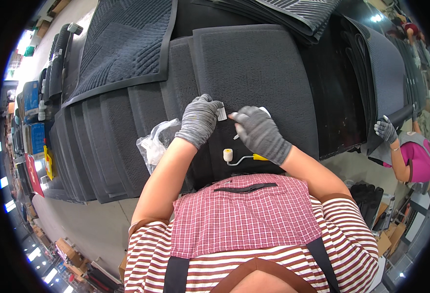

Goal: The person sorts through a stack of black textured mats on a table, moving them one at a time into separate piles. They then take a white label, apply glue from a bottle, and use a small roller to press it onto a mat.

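Centre-left: plastic bag, contents unclear. Centre: left hand pinches white label, long axis near-vertical; right hand half-curled, hold unclear.

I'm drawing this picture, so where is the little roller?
In the head view, the little roller is just right of the middle, below the right hand and above the checked apron.

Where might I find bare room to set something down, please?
Bare: the top mat beyond left hand and right hand, and the black surface between it and draped mats. Crowded: around both hands, with white tag, roller, plastic bag.
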The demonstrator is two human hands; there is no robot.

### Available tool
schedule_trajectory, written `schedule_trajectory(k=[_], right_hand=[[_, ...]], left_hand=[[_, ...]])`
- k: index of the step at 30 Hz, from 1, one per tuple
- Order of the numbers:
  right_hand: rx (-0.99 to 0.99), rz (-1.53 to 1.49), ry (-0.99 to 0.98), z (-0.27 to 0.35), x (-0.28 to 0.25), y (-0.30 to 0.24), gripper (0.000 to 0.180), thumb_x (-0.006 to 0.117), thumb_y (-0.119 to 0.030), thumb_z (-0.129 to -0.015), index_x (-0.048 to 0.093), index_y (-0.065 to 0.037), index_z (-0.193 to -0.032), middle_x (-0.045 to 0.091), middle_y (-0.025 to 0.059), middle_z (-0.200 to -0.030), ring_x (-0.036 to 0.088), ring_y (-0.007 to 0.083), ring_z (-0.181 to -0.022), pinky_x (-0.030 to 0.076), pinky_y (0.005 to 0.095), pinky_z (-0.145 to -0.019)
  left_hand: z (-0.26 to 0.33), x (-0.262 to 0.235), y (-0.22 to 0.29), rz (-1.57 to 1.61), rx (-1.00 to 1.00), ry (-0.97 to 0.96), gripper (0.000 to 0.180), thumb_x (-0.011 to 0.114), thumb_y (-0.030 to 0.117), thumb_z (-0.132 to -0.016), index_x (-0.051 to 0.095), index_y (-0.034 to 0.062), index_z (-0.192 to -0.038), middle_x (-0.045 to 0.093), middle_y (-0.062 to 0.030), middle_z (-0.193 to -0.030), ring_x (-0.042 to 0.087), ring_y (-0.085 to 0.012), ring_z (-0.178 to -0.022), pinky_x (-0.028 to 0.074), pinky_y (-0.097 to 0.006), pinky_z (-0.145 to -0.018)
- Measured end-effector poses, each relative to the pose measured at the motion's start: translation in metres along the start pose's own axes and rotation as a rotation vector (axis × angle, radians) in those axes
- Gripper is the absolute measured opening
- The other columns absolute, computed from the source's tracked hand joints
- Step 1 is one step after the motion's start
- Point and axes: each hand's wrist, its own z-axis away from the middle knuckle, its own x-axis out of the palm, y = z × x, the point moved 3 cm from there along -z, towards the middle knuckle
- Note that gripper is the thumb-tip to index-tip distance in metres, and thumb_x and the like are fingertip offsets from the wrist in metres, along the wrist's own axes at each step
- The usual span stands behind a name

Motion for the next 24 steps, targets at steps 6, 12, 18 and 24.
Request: schedule_trajectory(k=[6, 12, 18, 24], right_hand=[[0.267, 0.036, -0.616, 0.068, -0.038, 0.001, 0.039, 0.069, -0.028, -0.080, 0.061, -0.006, -0.112, 0.059, 0.0100, -0.102, 0.056, 0.0252, -0.102, 0.046, 0.0380, -0.088], [0.154, 0.025, -0.445, 0.098, -0.020, 0.010, 0.039, 0.065, -0.023, -0.084, 0.056, 0.000, -0.114, 0.060, 0.0151, -0.102, 0.058, 0.0295, -0.096, 0.047, 0.0391, -0.088], [0.202, -0.248, -0.030, 0.083, -0.027, -0.022, 0.043, 0.058, -0.016, -0.090, 0.047, 0.001, -0.127, 0.063, 0.0215, -0.095, 0.064, 0.0344, -0.078, 0.053, 0.0404, -0.068], [0.324, 0.113, -0.205, 0.066, 0.000, -0.037, 0.045, 0.049, -0.017, -0.093, 0.044, -0.004, -0.135, 0.062, 0.0159, -0.085, 0.062, 0.0296, -0.071, 0.052, 0.0382, -0.067]], left_hand=[[0.039, -0.061, 0.018, 0.677, -0.181, 0.197, 0.020, 0.062, 0.002, -0.087, 0.064, 0.0017, -0.107, 0.058, -0.0042, -0.089, 0.057, -0.0102, -0.077, 0.049, -0.022, -0.070], [0.110, -0.101, 0.004, 0.654, -0.279, 0.471, 0.018, 0.064, 0.006, -0.087, 0.067, 0.0035, -0.105, 0.063, -0.0060, -0.097, 0.060, -0.0138, -0.088, 0.049, -0.026, -0.078], [0.154, -0.078, -0.035, 0.646, -0.269, 0.715, 0.017, 0.062, -0.003, -0.084, 0.067, -0.0010, -0.099, 0.062, -0.0095, -0.090, 0.060, -0.0181, -0.083, 0.049, -0.029, -0.074], [0.161, -0.070, -0.043, 0.690, -0.220, 0.696, 0.020, 0.060, -0.007, -0.082, 0.067, -0.0012, -0.100, 0.060, -0.0093, -0.090, 0.057, -0.0183, -0.082, 0.047, -0.028, -0.075]])
